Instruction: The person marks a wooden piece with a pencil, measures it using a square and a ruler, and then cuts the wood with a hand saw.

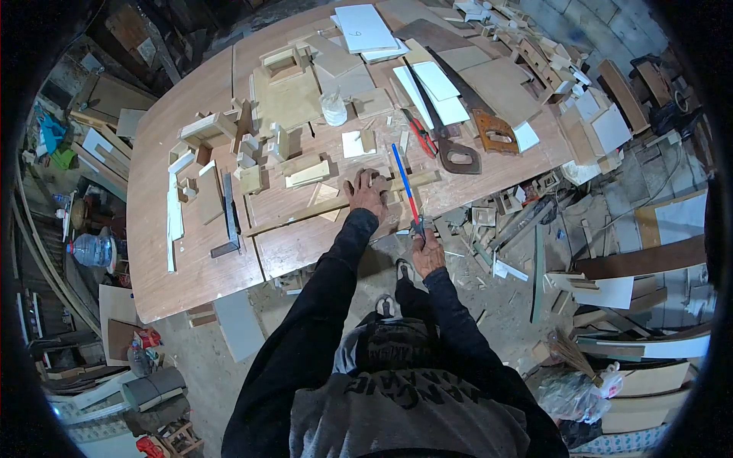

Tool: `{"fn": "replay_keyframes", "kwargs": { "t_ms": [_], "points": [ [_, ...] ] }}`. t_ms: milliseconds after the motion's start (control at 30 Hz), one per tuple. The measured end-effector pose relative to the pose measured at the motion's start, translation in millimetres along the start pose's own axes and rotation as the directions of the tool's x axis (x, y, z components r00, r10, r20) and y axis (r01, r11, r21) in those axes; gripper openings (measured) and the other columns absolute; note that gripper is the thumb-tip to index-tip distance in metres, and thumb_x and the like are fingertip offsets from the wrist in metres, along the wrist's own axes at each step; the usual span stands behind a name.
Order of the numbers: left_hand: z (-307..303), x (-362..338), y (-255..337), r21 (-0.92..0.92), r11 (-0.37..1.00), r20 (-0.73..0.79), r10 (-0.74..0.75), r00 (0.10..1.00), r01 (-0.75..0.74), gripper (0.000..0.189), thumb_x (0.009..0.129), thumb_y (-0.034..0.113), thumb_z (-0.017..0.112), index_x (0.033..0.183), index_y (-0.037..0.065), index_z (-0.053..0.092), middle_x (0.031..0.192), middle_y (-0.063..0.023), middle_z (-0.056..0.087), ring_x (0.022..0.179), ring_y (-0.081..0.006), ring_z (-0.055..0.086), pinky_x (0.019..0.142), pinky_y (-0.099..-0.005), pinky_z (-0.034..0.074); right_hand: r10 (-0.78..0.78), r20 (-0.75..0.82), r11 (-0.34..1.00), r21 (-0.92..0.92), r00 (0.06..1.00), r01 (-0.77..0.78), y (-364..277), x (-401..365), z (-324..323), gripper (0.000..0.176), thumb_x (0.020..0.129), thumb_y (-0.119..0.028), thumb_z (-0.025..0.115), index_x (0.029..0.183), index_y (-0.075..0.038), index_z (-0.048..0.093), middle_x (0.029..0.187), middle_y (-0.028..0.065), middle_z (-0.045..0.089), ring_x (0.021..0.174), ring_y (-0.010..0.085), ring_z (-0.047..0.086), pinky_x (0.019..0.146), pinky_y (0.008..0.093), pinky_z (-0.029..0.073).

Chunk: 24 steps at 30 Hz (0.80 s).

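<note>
A long wooden strip (298, 220) lies along the front part of the worktable. My left hand (367, 191) grips it from above, fingers bent over it near its right half. In my right hand (428, 253) is the dark handle of a slim hacksaw (406, 183), its blue and red frame pointing away from me. The hacksaw crosses over the strip just right of my left hand. Close beyond my left hand sit a white square piece (353, 145) and a small wood block (368, 140). Thin wood pieces (324, 197) lie partly under the strip.
Behind the hacksaw lie a red and black tool (419, 134), a handsaw with a dark handle (460, 158) and another with a brown handle (495, 131). A metal try square (227, 221), a clear plastic container (334, 108) and wooden assemblies (208, 130) occupy the table. Offcuts (508, 200) litter the floor.
</note>
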<state>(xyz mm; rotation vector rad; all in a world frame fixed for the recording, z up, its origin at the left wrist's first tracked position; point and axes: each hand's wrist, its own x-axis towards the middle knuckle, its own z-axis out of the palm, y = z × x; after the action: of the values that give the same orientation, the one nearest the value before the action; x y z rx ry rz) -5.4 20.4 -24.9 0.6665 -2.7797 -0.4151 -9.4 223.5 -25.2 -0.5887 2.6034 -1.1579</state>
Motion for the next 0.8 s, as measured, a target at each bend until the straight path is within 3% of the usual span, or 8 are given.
{"fn": "replay_keyframes", "kwargs": {
  "t_ms": [233,367,433,567,600,633,733,800],
  "points": [
    [-15.1,1.6,7.5,0.025,1.0,0.068,0.002,0.998,-0.004,0.042,0.067,0.012,0.063,0.108,0.015,0.056,0.128,-0.0117,0.035,0.129,-0.035,0.025,0.098,-0.0663,0.017,0.148,0.193,0.988,-0.066,0.97,-0.138,-4.3,1.1,-1.3,0.034,0.085,-0.019,0.048,0.117,-0.008,0.043,0.079,0.0269,0.061,0.077,0.0472,0.058,0.069,0.0547,0.045],
    [-13.4,-3.3,8.8,0.05,0.998,-0.083,0.044,0.996,-0.04,0.041,0.066,0.012,0.063,0.106,0.015,0.058,0.124,-0.0099,0.039,0.127,-0.0326,0.028,0.096,-0.0633,0.02,0.038,0.087,0.992,-0.121,0.995,-0.027,-8.1,-10.1,-4.0,0.041,0.084,-0.019,0.049,0.123,-0.006,0.039,0.079,0.0264,0.061,0.075,0.0471,0.057,0.069,0.0544,0.045],
    [-11.6,-2.3,9.9,0.069,0.997,-0.058,0.045,0.997,-0.041,0.043,0.066,0.012,0.063,0.108,0.016,0.058,0.121,-0.0089,0.041,0.124,-0.0312,0.031,0.095,-0.0608,0.022,-0.042,0.049,0.979,-0.197,0.998,0.051,-10.4,-15.0,-2.9,0.047,0.083,-0.017,0.05,0.126,-0.004,0.037,0.081,0.0254,0.06,0.076,0.045,0.058,0.07,0.0517,0.046],
    [-3.7,2.9,15.2,0.144,0.99,0.035,-0.009,0.999,0.004,0.045,0.066,0.014,0.064,0.11,0.019,0.058,0.118,-0.0062,0.045,0.113,-0.0278,0.038,0.094,-0.0533,0.024,-0.036,0.117,0.975,-0.212,0.993,0.061,-19.3,-14.3,-9.0,0.049,0.081,-0.015,0.051,0.126,-0.003,0.037,0.084,0.0227,0.06,0.079,0.0422,0.06,0.071,0.0485,0.047],
    [-1.2,2.2,15.2,0.143,0.99,0.035,-0.009,0.999,0.004,0.045,0.066,0.014,0.064,0.11,0.019,0.058,0.118,-0.0062,0.045,0.113,-0.0278,0.038,0.094,-0.0533,0.024,0.011,0.095,0.985,-0.173,0.995,0.006,-15.4,-11.2,-4.4,0.038,0.084,-0.017,0.048,0.119,-0.002,0.039,0.085,0.026,0.06,0.079,0.0451,0.058,0.073,0.0506,0.046],
    [-1.4,0.6,16.3,0.112,0.994,0.009,-0.022,1.0,0.021,0.044,0.065,0.015,0.065,0.109,0.019,0.059,0.118,-0.0065,0.045,0.113,-0.028,0.038,0.094,-0.0518,0.024,0.06,0.075,0.99,-0.133,0.995,-0.049,-15.4,-10.1,-3.0,0.03,0.088,-0.02,0.044,0.112,-0.002,0.042,0.087,0.0294,0.06,0.08,0.048,0.057,0.074,0.0527,0.044],
    [-2.0,-4.9,15.0,0.015,1.0,-0.08,-0.025,0.996,0.026,0.041,0.065,0.017,0.067,0.106,0.019,0.061,0.116,-0.0066,0.046,0.111,-0.0284,0.038,0.095,-0.0487,0.024,-0.011,0.095,0.986,-0.163,0.995,0.027,-14.0,-12.4,-4.9,0.033,0.088,-0.02,0.045,0.114,-0.001,0.04,0.088,0.0286,0.06,0.08,0.0475,0.057,0.077,0.0513,0.045],
    [-1.9,-5.6,16.5,-0.052,0.999,-0.144,-0.018,0.989,0.01,0.039,0.065,0.018,0.067,0.104,0.019,0.061,0.115,-0.0065,0.047,0.11,-0.0286,0.039,0.094,-0.0471,0.025,0.053,0.108,0.992,-0.117,0.993,-0.041,-38.5,-14.3,-21.6,0.035,0.088,-0.019,0.045,0.118,-0.001,0.039,0.089,0.0282,0.06,0.081,0.0471,0.057,0.078,0.0504,0.045]
  ]
}}
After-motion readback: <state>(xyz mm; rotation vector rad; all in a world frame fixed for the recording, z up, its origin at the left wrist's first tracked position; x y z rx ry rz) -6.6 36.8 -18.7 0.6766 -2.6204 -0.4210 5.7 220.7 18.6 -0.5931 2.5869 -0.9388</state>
